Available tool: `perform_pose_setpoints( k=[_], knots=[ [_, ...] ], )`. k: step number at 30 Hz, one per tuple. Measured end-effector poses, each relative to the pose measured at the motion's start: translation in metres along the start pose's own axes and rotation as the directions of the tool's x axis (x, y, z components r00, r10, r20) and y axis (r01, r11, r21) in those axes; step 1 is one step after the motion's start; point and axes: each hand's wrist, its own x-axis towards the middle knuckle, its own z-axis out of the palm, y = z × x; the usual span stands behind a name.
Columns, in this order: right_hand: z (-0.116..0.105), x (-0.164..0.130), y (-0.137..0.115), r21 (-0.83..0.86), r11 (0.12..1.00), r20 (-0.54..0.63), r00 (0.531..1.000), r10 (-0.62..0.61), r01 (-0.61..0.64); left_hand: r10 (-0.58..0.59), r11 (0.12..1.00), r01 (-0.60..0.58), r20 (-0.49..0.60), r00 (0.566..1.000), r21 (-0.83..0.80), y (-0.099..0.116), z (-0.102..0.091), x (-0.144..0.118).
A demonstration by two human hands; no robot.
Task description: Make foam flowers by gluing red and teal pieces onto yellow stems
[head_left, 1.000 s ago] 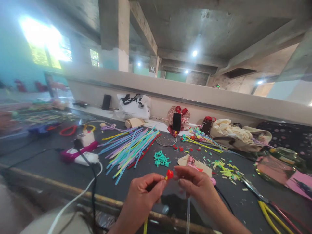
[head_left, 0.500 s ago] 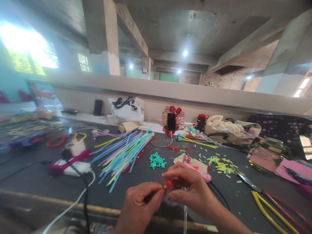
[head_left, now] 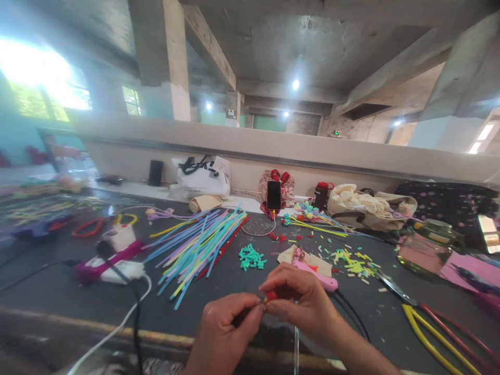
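While both hands' fingers pinch it, red piece looks partly hidden.

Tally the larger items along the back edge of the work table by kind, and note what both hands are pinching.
Phones propped upright: 1
White bags with black handles: 1
Dark bottles with red caps: 1
Cream cloth bags: 1
Total: 4
The left hand and right hand both pinch one small red piece.

A small red piece (shape unclear) sits pinched between both hands' fingertips, above the table edge.
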Motion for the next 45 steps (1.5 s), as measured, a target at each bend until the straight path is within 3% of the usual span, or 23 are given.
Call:
perform_pose_setpoints(
  k=[9, 11, 14, 16, 19, 27, 38, 42, 45],
  knots=[
    [-0.001, 0.003, -0.006, -0.117, 0.991, 0.009, 0.998, -0.058, 0.059, -0.145, 0.944, 0.164, 0.087, 0.986, -0.286, 0.006, -0.01, 0.0],
    [-0.001, 0.002, -0.009, -0.144, 0.986, 0.039, 0.996, -0.083, 0.088, -0.208, 0.851, 0.259, 0.159, 0.965, -0.456, 0.007, -0.012, 0.001],
    [-0.001, 0.002, -0.012, -0.174, 0.977, 0.105, 0.989, -0.103, 0.12, -0.262, 0.642, 0.39, 0.289, 0.921, -0.66, 0.004, -0.009, 0.003],
    [0.0, 0.003, -0.013, -0.194, 0.97, 0.141, 0.983, -0.118, 0.144, -0.28, 0.539, 0.443, 0.343, 0.897, -0.716, 0.001, -0.007, 0.004],
    [0.001, 0.004, -0.013, -0.219, 0.962, 0.151, 0.979, -0.135, 0.166, -0.294, 0.462, 0.499, 0.404, 0.866, -0.733, -0.002, -0.007, 0.003],
    [0.003, 0.008, -0.004, -0.147, 0.981, 0.132, 0.985, -0.109, 0.128, -0.322, 0.419, 0.573, 0.475, 0.819, -0.704, -0.007, -0.009, 0.002],
    [0.012, 0.011, 0.0, 0.052, 0.994, 0.098, 0.99, -0.102, 0.098, -0.336, 0.409, 0.502, 0.386, 0.859, -0.762, -0.009, -0.01, 0.003],
    [0.012, 0.011, 0.0, 0.157, 0.988, 0.114, 0.993, -0.012, -0.006, -0.329, 0.4, 0.459, 0.344, 0.88, -0.793, -0.009, -0.009, 0.002],
    [0.011, 0.011, 0.006, 0.338, 0.931, 0.086, 0.99, 0.112, -0.135, -0.333, 0.456, 0.422, 0.29, 0.897, -0.783, -0.007, -0.009, 0.002]
  ],
)
